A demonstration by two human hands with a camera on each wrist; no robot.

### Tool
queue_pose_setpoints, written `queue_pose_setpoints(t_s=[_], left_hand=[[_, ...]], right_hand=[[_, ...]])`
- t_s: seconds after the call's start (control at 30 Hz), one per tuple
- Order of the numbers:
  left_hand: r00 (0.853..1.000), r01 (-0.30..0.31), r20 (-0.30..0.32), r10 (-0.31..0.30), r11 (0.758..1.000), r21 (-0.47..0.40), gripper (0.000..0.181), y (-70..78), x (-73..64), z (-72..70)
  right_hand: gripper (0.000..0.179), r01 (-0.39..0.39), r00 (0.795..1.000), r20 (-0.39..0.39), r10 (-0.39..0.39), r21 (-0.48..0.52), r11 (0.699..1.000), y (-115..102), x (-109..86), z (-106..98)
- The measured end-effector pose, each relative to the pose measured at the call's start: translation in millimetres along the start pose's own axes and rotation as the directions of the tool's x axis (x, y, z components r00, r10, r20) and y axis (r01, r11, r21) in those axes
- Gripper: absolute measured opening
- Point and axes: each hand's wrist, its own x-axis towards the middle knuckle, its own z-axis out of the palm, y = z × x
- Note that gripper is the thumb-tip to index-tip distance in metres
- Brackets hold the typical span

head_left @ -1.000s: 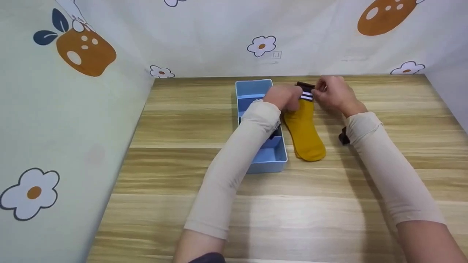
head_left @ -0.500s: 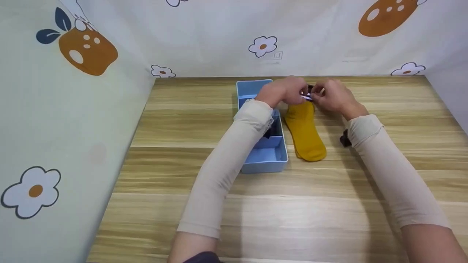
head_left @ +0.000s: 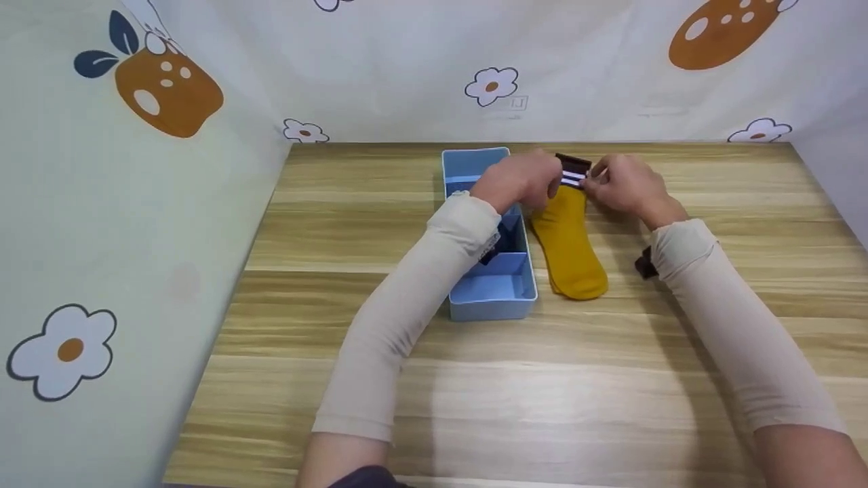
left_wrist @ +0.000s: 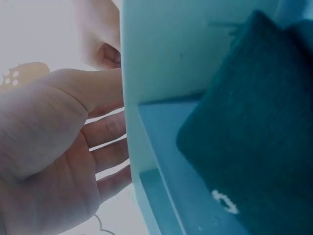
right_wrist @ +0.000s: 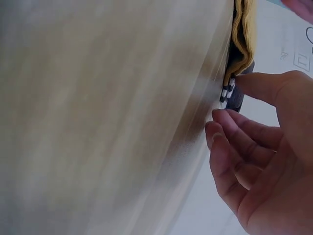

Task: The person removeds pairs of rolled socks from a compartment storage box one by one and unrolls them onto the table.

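A mustard-yellow sock (head_left: 573,247) with a dark, white-striped cuff lies flat on the table, toe toward me, a second layer showing along its left edge. My left hand (head_left: 522,179) reaches across the box and holds the cuff's left edge with curled fingers; in the left wrist view the box wall hides those fingertips. At the cuff's right edge is my right hand (head_left: 630,186), its thumb (right_wrist: 261,87) on the cuff and its fingers bent in beside it. The cuff is spread between both hands.
Left of the sock stands a blue divided box (head_left: 491,308), partly covered by my left arm. Dark cloth (left_wrist: 254,127) with a small white ring mark sits inside it. A patterned curtain (head_left: 407,74) rises behind the wooden table (head_left: 325,271).
Half a second ago both hands were close together over the bunched cuff. Now they have moved apart and the cuff lies spread, stripes showing. The box and the sock's foot stay put.
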Motion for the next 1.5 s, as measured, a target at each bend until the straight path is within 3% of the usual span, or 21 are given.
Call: queue_pose_setpoints(t_s=[0.1, 0.3, 0.47, 0.63, 0.87, 1.17, 1.5], left_hand=[[0.999, -0.045, 0.018, 0.044, 0.998, 0.048, 0.007, 8.9, -4.4, 0.6], [0.986, -0.156, 0.074, 0.148, 0.980, 0.124, 0.028, 28.9, -15.5, 5.4], [0.971, -0.223, 0.133, 0.201, 0.957, 0.184, 0.031, 37.4, -16.9, 14.8], [0.969, -0.217, 0.161, 0.188, 0.958, 0.186, 0.032, 33.0, -13.8, 22.8], [0.970, -0.212, 0.154, 0.189, 0.966, 0.149, 0.039, 23.8, -12.1, 29.6], [0.958, -0.282, 0.102, 0.268, 0.947, 0.157, 0.018, 20.7, -11.7, 35.2], [0.961, -0.267, 0.116, 0.250, 0.948, 0.171, 0.018, 22.8, -9.7, 38.1]], right_hand=[[0.045, 0.016, 1.000, 0.009, -0.017, 0.029, 0.999, 2, -2.6, 1], [0.035, 0.095, 0.995, -0.005, -0.095, 0.055, 0.994, 4, -6.4, 4], [0.035, 0.078, 0.997, -0.001, -0.078, 0.086, 0.993, 2, -9.6, 6], [0.045, 0.047, 0.998, 0.035, -0.051, 0.114, 0.992, -2, -13.3, 8], [0.036, 0.055, 0.998, 0.036, -0.061, 0.153, 0.987, -5, -17.5, 8], [0.029, 0.044, 0.999, 0.012, -0.048, 0.214, 0.976, -5, -20.4, 9], [0.028, 0.017, 1.000, 0.012, -0.022, 0.308, 0.951, -3, -22.1, 11]])
